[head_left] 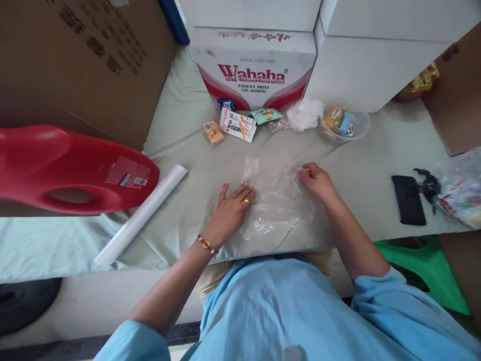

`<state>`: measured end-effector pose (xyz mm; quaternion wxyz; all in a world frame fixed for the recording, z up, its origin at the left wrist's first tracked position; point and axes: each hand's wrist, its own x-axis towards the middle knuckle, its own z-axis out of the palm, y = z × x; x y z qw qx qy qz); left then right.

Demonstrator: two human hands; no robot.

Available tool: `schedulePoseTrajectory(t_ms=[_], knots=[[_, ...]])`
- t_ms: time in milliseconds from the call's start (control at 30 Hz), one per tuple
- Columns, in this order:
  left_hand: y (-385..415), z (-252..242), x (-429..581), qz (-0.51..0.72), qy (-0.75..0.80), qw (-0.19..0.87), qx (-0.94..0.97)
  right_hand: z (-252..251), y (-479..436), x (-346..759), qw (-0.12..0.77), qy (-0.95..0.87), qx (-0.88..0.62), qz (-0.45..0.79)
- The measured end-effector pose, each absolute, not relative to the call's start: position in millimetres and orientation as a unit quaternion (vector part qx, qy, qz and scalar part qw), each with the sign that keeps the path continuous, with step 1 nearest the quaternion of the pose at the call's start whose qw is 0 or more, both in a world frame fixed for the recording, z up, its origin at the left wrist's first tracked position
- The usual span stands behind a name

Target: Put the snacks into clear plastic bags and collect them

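A clear plastic bag [276, 200] lies spread on the cloth-covered table [349, 180] in front of me. My left hand [233, 208] rests flat on the bag's left part, fingers stretched out, with a ring and a beaded bracelet showing. At the bag's right edge my right hand [316, 181] has its fingers closed in a pinch on the plastic. Beyond the bag lie a white snack packet [238, 125], a small orange snack pack [213, 132] and a green snack packet [266, 116].
A white roll [145, 213] and a red jug [93, 170] are at the left. A Wahaha carton [255, 70] stands behind the snacks. Crumpled white plastic [305, 114] sits beside a clear bowl [361, 128] holding packets. A black phone [409, 199] and keys [430, 185] lie right.
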<state>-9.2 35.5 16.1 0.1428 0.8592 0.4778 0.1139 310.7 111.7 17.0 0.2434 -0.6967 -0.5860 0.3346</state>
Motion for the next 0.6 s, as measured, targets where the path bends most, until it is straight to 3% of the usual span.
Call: schedulePoseTrajectory(t_ms=[100, 233, 333, 500, 600], knots=[[43, 10, -10, 0.110, 0.527, 0.175, 0.825, 4, 131, 284, 0.255, -0.597, -0.690, 0.320], [38, 2, -12, 0.162, 0.561, 0.185, 0.790, -6, 137, 289, 0.359, -0.543, -0.660, 0.374], [35, 0, -10, 0.165, 0.553, 0.166, 0.799, -9, 135, 311, 0.366, -0.504, -0.685, 0.379], [36, -3, 2, 0.191, 0.567, 0.152, 0.787, 4, 121, 330, 0.283, -0.597, -0.727, 0.185], [38, -3, 10, 0.272, 0.610, 0.176, 0.723, 24, 109, 317, 0.307, -0.650, -0.693, 0.044]])
